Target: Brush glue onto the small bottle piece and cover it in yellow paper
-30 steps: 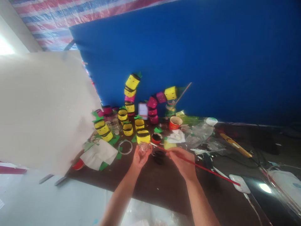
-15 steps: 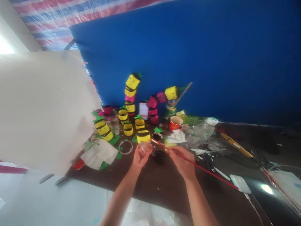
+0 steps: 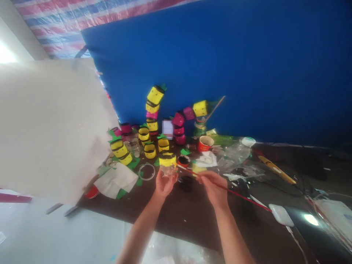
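My left hand [image 3: 165, 184] is closed around the clear lower part of a plastic bottle piece [image 3: 167, 161], whose upper band is yellow with a black rim. Pinched in my right hand [image 3: 214, 185] is a long red-handled paintbrush [image 3: 236, 194]. Its pale tip meets or nearly meets the yellow band's right side. Just behind the tip stands a small dark-filled cup [image 3: 183, 160]. Yellow cups with black rims [image 3: 150, 150] stand beyond my left hand, and a clear ring [image 3: 146, 172] lies to its left.
Stacked yellow and magenta pieces [image 3: 156, 95] lean near the blue panel [image 3: 220, 66]. A red paper cup [image 3: 206, 143], crumpled tissue [image 3: 206, 159] and a clear bottle [image 3: 236, 154] are at the back right. A yellow utility knife [image 3: 276, 169] and white device [image 3: 281, 215] lie right; a white cloth [image 3: 116, 179] lies left.
The bottle piece now sits more upright in my left hand, showing more of its clear lower part. The paintbrush's rear end has shifted slightly left and up.
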{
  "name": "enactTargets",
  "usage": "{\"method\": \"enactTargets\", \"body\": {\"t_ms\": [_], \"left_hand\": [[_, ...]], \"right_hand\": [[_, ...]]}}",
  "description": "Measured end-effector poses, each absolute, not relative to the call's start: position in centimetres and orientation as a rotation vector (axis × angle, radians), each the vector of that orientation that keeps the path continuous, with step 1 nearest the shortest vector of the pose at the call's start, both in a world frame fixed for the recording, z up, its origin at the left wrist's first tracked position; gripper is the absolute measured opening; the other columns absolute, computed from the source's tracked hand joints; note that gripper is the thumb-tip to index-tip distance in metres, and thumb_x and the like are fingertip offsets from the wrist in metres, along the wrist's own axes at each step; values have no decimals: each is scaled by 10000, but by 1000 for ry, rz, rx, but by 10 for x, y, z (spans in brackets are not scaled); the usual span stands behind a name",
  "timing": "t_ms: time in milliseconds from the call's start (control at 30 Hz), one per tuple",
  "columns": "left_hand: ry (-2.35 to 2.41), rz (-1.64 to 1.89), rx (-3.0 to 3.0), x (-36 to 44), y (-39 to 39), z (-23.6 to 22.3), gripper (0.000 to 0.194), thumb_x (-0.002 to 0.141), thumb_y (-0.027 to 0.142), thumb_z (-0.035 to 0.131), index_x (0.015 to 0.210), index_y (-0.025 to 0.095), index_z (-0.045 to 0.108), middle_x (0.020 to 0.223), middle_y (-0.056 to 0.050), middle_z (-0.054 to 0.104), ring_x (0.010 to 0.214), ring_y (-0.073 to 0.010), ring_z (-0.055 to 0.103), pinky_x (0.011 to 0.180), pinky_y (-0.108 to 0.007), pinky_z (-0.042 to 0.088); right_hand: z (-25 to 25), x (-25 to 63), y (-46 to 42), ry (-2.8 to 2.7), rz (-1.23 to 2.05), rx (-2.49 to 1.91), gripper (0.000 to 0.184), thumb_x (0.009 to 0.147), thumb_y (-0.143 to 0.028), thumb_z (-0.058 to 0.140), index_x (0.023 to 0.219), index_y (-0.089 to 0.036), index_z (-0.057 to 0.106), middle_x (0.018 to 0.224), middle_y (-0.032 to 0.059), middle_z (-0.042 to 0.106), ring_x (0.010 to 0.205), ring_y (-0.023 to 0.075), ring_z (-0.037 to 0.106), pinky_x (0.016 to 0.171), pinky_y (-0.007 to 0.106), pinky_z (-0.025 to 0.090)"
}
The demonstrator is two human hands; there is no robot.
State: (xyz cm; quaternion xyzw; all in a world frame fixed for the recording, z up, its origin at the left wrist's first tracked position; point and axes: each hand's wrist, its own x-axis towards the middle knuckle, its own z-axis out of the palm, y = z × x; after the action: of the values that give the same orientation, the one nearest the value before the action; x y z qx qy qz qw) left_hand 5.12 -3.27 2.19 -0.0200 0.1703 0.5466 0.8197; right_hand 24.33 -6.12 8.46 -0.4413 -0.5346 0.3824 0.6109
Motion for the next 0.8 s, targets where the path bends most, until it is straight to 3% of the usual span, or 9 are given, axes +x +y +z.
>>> {"method": "enactTargets", "body": {"t_ms": [333, 633, 800], "left_hand": [[375, 1114, -42, 50, -35, 27, 520, 878, 470, 420, 1238, 115, 543, 952, -148, 651, 663, -145, 569, 556, -234, 472], [360, 1123, -98, 51, -36, 28, 569, 886, 442, 414, 1320, 78, 464, 947, -164, 653, 662, -138, 561, 568, -224, 472], [350, 1111, -95, 50, -37, 27, 468, 881, 436, 424, 1159, 88, 569, 809, -113, 623, 573, -104, 509, 467, -182, 438]], "right_hand": [[87, 237, -61, -1303, 945, -1071, 178, 764, -387, 683, 795, -214, 710, 685, 42, 730, 618, 189, 698, 554, 282, 575], [89, 242, -63, -1308, 925, -1019, 168, 773, -384, 677, 796, -221, 715, 669, 34, 726, 583, 175, 683, 542, 272, 566], [91, 236, -61, -1320, 933, -1088, 208, 761, -412, 679, 781, -208, 710, 661, 44, 728, 604, 191, 701, 551, 278, 578]]}}
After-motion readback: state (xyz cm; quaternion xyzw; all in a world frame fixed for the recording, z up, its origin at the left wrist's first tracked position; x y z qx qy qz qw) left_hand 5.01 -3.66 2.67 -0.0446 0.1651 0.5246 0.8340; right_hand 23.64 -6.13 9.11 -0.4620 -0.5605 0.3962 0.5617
